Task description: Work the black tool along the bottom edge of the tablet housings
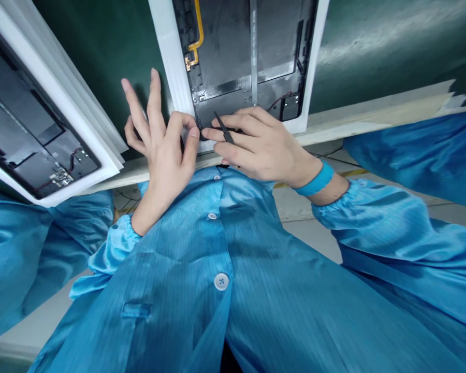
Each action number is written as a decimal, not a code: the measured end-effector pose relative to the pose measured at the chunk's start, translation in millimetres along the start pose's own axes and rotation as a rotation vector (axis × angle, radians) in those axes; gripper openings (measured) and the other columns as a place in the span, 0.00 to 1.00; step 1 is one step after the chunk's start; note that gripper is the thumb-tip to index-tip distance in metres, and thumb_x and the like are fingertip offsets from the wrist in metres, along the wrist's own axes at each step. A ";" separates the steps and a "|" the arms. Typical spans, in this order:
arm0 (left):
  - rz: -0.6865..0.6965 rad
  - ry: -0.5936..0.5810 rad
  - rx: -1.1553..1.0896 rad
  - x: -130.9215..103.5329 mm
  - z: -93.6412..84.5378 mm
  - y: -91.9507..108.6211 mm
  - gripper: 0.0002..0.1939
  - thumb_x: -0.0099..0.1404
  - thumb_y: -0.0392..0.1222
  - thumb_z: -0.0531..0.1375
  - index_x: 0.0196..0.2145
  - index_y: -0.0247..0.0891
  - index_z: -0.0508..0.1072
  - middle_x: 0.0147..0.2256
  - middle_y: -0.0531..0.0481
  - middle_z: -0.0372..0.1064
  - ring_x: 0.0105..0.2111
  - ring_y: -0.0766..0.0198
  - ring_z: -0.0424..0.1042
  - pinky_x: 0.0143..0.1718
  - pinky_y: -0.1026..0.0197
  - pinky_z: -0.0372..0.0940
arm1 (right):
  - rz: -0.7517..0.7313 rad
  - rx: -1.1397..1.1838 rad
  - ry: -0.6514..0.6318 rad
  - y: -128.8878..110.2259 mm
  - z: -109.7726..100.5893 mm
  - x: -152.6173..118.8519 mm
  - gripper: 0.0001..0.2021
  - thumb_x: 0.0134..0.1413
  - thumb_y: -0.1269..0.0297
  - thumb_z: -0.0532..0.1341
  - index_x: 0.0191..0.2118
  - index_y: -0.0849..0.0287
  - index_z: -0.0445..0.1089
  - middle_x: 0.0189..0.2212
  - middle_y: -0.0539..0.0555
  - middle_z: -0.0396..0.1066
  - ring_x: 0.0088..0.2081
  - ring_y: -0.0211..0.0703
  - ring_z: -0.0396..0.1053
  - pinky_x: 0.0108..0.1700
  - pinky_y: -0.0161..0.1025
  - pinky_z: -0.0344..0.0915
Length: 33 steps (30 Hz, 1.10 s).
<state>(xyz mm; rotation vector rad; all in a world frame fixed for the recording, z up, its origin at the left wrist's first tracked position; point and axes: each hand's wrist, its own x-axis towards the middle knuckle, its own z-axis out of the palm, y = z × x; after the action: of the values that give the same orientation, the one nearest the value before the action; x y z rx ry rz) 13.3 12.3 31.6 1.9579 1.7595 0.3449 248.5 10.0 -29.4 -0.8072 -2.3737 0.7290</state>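
In front of me an opened tablet housing (225, 62) lies in a white frame-like tray (169, 62), its dark inside facing up. An orange flex cable (199, 36) runs along its left side. My left hand (166, 145) is at the housing's near left corner, thumb and forefinger pinched together, the other fingers raised. What the pinch holds is too small or hidden to make out. Black tweezers (226, 130) sit between the fingers of my right hand (262, 145), pointing away from me. Its fingertips meet over the same corner, close to the left thumb.
To the left, a second opened tablet housing (34, 119) rests on a stack of white trays (81, 114). The green mat (357, 62) covers the bench up to its taped front edge (388, 106). Blue-clothed people (423, 153) are close on both sides.
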 end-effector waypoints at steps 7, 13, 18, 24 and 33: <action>0.073 0.063 0.069 0.9 7.3 -5.2 0.26 0.83 0.64 0.49 0.45 0.45 0.78 0.83 0.51 0.47 0.84 0.36 0.32 0.76 0.27 0.40 | -0.014 -0.017 0.033 0.3 -2.3 -0.3 0.20 0.85 0.58 0.48 0.63 0.56 0.74 0.65 0.57 0.78 0.69 0.56 0.72 0.68 0.66 0.74; 0.096 0.072 0.086 1.1 9.0 -9.5 0.25 0.83 0.63 0.49 0.45 0.45 0.78 0.83 0.50 0.48 0.84 0.36 0.34 0.76 0.24 0.39 | -0.032 -0.035 0.025 0.8 -4.6 -0.1 0.20 0.86 0.57 0.48 0.64 0.56 0.74 0.65 0.59 0.78 0.68 0.57 0.73 0.67 0.67 0.75; 0.104 0.065 0.101 0.7 7.7 -8.4 0.22 0.83 0.59 0.50 0.45 0.47 0.78 0.83 0.54 0.48 0.84 0.40 0.34 0.77 0.25 0.40 | -0.060 -0.047 0.024 0.3 -5.7 0.7 0.20 0.86 0.58 0.49 0.65 0.57 0.74 0.65 0.58 0.78 0.69 0.58 0.73 0.67 0.67 0.75; -0.009 -0.007 0.105 2.4 -1.2 2.4 0.18 0.81 0.57 0.53 0.45 0.49 0.79 0.83 0.55 0.48 0.86 0.44 0.33 0.80 0.29 0.39 | 0.030 0.064 0.014 -0.9 -3.0 3.2 0.22 0.86 0.52 0.48 0.61 0.53 0.77 0.66 0.55 0.78 0.69 0.57 0.74 0.69 0.70 0.73; -0.025 -0.030 0.023 3.1 0.1 2.1 0.20 0.81 0.65 0.52 0.45 0.52 0.76 0.83 0.65 0.44 0.86 0.51 0.23 0.83 0.29 0.32 | 0.040 0.083 -0.005 -1.6 -4.1 5.8 0.21 0.86 0.54 0.48 0.62 0.54 0.76 0.65 0.55 0.78 0.69 0.56 0.73 0.70 0.70 0.73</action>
<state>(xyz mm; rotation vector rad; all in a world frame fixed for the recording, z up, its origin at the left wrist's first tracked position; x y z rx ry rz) 15.5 15.2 32.1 1.9454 1.7743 0.2867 246.5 14.1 -23.7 -0.8206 -2.3214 0.8409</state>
